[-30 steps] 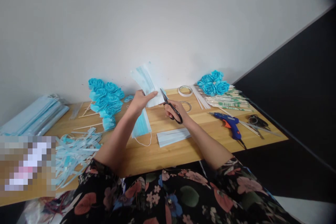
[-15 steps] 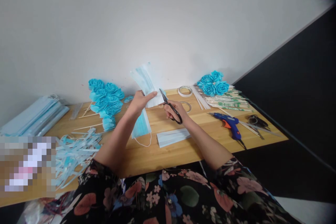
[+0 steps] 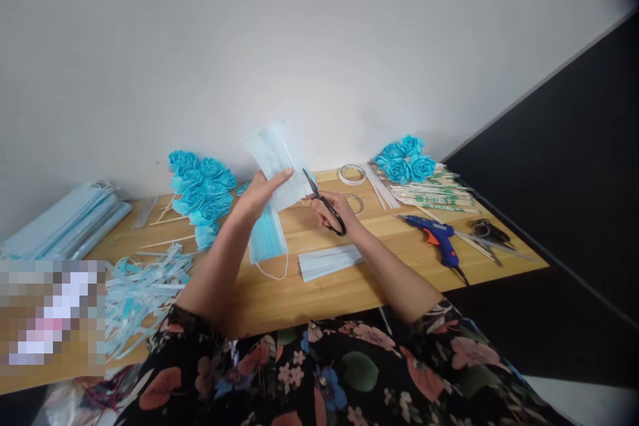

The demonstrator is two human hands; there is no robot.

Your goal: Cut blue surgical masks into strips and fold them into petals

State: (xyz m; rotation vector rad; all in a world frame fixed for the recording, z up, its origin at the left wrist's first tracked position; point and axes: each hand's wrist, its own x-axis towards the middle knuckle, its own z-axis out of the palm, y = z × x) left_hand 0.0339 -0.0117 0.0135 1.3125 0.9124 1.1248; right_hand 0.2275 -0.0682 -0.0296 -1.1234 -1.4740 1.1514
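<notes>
My left hand (image 3: 260, 192) pinches a light blue face mask (image 3: 272, 161) and holds it upright over the wooden table (image 3: 319, 286). My right hand (image 3: 333, 208) grips black scissors (image 3: 323, 203), whose blades point up-left at the mask's right edge. Below my left hand a darker blue mask (image 3: 267, 236) lies on the table with its ear loop showing. A folded pale mask piece (image 3: 330, 259) rests in front of my right wrist.
Blue fabric roses (image 3: 200, 194) lie left of centre, more roses (image 3: 407, 158) at the back right. Tape rolls (image 3: 352, 173), wrapped sticks (image 3: 429, 192), a blue glue gun (image 3: 439, 238) and pliers (image 3: 492, 231) sit right. Stacked masks (image 3: 64, 219) and cut strips (image 3: 144, 286) lie left.
My left hand has lifted and tilted the mask slightly to the left. The scissors stayed at the mask's edge, barely shifting.
</notes>
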